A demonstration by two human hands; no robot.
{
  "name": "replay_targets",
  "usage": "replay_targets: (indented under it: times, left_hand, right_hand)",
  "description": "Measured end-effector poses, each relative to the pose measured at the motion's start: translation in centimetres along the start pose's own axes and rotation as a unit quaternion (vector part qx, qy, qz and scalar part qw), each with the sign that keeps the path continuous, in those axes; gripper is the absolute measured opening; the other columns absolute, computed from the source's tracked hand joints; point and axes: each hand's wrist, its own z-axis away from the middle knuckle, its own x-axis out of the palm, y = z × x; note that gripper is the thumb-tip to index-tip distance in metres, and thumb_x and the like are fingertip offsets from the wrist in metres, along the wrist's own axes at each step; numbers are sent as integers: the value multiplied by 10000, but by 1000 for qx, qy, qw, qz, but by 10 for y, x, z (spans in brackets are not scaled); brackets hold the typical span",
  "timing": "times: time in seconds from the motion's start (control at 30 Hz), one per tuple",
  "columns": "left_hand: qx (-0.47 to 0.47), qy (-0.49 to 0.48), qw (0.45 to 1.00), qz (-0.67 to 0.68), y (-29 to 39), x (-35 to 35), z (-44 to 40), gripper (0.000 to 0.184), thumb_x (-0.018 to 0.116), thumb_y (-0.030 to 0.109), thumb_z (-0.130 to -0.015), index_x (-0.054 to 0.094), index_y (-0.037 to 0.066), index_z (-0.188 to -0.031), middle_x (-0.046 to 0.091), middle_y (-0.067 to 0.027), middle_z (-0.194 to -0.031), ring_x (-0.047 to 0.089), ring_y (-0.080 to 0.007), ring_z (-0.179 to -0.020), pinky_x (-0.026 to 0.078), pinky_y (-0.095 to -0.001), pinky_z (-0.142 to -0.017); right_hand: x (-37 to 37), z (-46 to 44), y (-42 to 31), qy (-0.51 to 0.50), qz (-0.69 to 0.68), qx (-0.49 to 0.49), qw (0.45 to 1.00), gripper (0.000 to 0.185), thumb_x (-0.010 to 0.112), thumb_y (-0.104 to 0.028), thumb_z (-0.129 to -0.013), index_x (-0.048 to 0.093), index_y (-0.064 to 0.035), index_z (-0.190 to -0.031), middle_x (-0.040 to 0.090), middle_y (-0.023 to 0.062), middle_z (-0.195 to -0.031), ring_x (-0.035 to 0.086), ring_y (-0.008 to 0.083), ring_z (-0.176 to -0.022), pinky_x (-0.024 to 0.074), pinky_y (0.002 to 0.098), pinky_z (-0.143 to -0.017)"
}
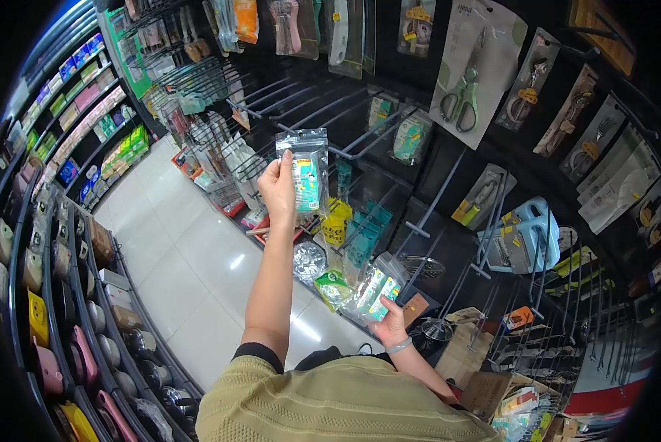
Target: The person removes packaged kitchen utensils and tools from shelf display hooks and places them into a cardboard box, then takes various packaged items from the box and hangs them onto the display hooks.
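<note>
My left hand (pixel 277 188) is closed on a clear zip packet (pixel 306 177) with a green and yellow printed card, raised near the ends of the metal display hooks (pixel 338 144). Lower down, my right hand (pixel 389 318) grips several similar clear packets (pixel 371 291) in front of my body. More packets of this kind (pixel 410 138) hang on hooks at the back panel. What exactly lies inside the packets is too small to make out.
Carded scissors (pixel 463 96) hang at the upper right. A light blue plastic item (pixel 526 236) hangs on the right-hand hooks. Bare hooks (pixel 437 195) stick out toward me. Shelves of pans and boxes (pixel 109 324) line the left, across a tiled aisle (pixel 165 272).
</note>
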Motion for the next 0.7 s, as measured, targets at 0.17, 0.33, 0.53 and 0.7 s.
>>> replay_targets:
  times: [0.17, 0.33, 0.53, 0.7]
  left_hand:
    - [12, -36, 999, -25, -11, -10, -6, 335, 574, 227, -902, 545, 28, -633, 494, 52, -596, 376, -12, -542, 294, -207, -469]
    - [-20, -84, 996, -38, -39, -11, -30, 254, 585, 219, -896, 595, 35, -722, 553, 33, -657, 444, -21, -565, 345, -199, -501]
    - [-74, -108, 987, 98, -80, 43, -57, 236, 599, 236, -886, 628, 9, -828, 616, -16, -739, 531, -76, -610, 418, -221, -553]
    - [-85, -124, 970, 193, -106, 109, -78, 218, 628, 196, -864, 631, -20, -843, 629, -41, -765, 564, -94, -657, 445, -236, -586]
  right_hand:
    - [0, 5, -2, 12, 0, -1, 1000, 488, 583, -49, -780, 450, -23, -1248, 552, 130, -1185, 516, 287, -1115, 390, 444, -979]
    - [-2, 8, -4, 21, -3, -13, 1000, 432, 584, -88, -802, 484, -52, -1220, 576, 107, -1157, 516, 288, -1117, 369, 461, -991]
    - [-10, 11, -15, 14, -100, 25, 995, 416, 566, -167, -860, 449, -87, -1252, 525, 92, -1240, 449, 293, -1193, 313, 535, -1005]
    - [-10, 23, -25, 4, -115, -21, 993, 426, 555, -195, -875, 430, -94, -1269, 499, 89, -1273, 432, 304, -1206, 300, 553, -1007]
